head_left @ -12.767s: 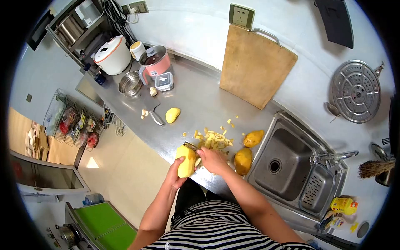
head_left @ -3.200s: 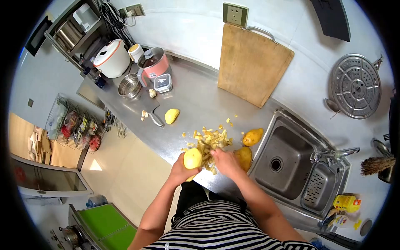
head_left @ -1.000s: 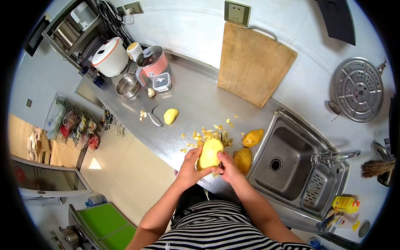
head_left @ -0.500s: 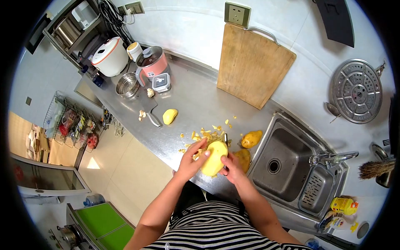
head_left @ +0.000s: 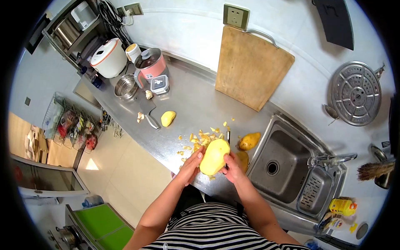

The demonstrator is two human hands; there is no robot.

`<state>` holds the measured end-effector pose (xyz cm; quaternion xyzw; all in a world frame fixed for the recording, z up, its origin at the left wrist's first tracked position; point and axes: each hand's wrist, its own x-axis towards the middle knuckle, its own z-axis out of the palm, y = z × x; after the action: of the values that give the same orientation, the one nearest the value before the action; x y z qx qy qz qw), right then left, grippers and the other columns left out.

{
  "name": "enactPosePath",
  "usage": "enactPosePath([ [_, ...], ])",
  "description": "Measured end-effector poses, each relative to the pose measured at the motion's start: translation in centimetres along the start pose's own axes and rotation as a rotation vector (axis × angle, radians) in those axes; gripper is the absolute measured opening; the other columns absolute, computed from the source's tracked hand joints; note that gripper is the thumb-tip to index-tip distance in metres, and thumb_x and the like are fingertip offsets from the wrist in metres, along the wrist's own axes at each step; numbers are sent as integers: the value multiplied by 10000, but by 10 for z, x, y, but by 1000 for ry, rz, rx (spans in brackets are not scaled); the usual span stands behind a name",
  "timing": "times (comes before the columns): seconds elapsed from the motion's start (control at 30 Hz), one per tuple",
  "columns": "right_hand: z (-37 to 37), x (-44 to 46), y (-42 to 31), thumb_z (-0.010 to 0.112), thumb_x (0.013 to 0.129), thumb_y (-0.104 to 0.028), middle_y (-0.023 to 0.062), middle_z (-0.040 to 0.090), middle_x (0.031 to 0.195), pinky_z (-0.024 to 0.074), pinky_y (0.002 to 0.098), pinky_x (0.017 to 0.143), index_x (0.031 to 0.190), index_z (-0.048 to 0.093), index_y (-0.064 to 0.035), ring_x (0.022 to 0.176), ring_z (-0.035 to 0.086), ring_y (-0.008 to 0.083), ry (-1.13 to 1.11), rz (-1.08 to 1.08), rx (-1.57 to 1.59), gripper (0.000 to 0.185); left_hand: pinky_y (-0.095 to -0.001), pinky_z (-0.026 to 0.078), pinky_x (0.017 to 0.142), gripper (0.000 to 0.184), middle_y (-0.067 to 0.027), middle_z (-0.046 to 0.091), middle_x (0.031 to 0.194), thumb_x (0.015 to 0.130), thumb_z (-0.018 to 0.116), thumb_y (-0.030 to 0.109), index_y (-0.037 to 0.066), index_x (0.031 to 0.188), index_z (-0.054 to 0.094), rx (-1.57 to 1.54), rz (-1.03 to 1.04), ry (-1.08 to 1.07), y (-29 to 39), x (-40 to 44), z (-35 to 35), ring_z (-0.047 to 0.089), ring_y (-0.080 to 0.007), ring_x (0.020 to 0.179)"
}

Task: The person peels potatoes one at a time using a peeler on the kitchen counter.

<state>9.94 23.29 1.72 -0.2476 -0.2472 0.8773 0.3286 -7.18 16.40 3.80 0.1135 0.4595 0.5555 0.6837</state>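
Between my two hands, over the counter's front edge, is a large peeled yellow potato (head_left: pixel 215 157). My left hand (head_left: pixel 191 167) cups its left side, while my right hand (head_left: pixel 235 167) grips its right side. A slim dark and silver tool (head_left: pixel 228 136), apparently a peeler, sticks up by my right fingers; its lower part is hidden, so I cannot tell how it is held. Peel scraps (head_left: pixel 199 139) lie scattered just beyond the potato. To the right are an unpeeled potato (head_left: pixel 250 141) and another (head_left: pixel 243 160), partly covered by my right hand. A smaller peeled potato (head_left: pixel 168 118) rests farther left.
A knife (head_left: pixel 152 121) and garlic (head_left: pixel 140 117) lie left on the steel counter (head_left: pixel 189 96). Behind them stand a pink pot (head_left: pixel 151 66), lidded container (head_left: pixel 160 84), metal bowl (head_left: pixel 126 86) and rice cooker (head_left: pixel 109 58). A cutting board (head_left: pixel 254 66) leans on the wall; the sink (head_left: pixel 279 183) is right.
My left hand has slid lower along the potato's left side, its fingers no longer reaching past the top. The potato has turned slightly and tilts a little more to the right.
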Motion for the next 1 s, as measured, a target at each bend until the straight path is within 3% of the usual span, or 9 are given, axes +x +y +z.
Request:
enactPosePath([
  [0.17,8,2,-3,649,867,-292,-23,521,750,299,203,438,1114,509,-45,509,405,42,-13,33,-84,377,-326,419,965,770,-103,496,1287,807,737,222,45,1419,304,223,14,-147,1,-10,9,485,-189,1165],
  [0.27,3,9,-8,581,915,-278,28,551,712,364,264,455,1062,541,-45,496,456,103,96,76,-457,278,-316,439,933,724,-94,547,1222,769,772,235,42,1360,402,329,130,-10,-2,-13,6,531,-186,1091],
  [0.33,0,20,-6,526,937,-309,120,596,676,429,370,493,1004,560,-41,512,557,242,269,-398,-1188,278,-305,458,900,684,-87,598,1141,723,798,233,31,1293,479,578,195,153,2,-12,-1,572,-183,1022],
  [0.37,-2,20,-6,526,937,-309,120,596,676,429,370,493,1004,560,-41,512,557,242,264,-397,-1191,278,-305,458,900,684,-87,598,1141,723,798,233,31,1293,479,574,197,156,2,-12,-3,572,-183,1022],
  [0.43,19,8,-18,486,944,-302,182,620,702,459,460,550,927,545,-34,583,599,379,279,-296,-1476,275,-295,471,871,681,-92,635,1064,689,799,222,18,1267,502,721,271,219,4,-17,-5,600,-176,964],
  [0.53,44,-2,-21,485,933,-280,157,630,673,461,473,550,840,528,-44,616,606,396,155,-330,-1797,257,-296,473,869,681,-108,638,1071,686,790,213,33,1273,496,840,273,280,9,-24,2,605,-173,974],
  [0.87,33,11,-15,478,930,-299,158,650,740,478,475,585,844,537,-46,640,624,378,107,-269,-2038,274,-314,478,856,690,-137,639,1047,673,791,246,-1,1248,502,955,238,327,13,-31,-3,614,-212,959],
  [0.93,27,24,-27,448,945,-325,175,651,770,482,474,641,863,553,-36,710,630,383,434,5,-1895,319,-320,477,866,684,-135,639,1060,681,782,234,6,1258,494,1000,269,360,11,-32,-5,616,-219,971],
  [1.0,26,21,-33,442,948,-327,175,652,773,482,466,647,889,553,-27,702,634,373,364,-22,-1860,326,-322,475,875,693,-137,638,1067,683,783,233,5,1266,485,999,277,340,14,-33,-5,614,-219,981],
])
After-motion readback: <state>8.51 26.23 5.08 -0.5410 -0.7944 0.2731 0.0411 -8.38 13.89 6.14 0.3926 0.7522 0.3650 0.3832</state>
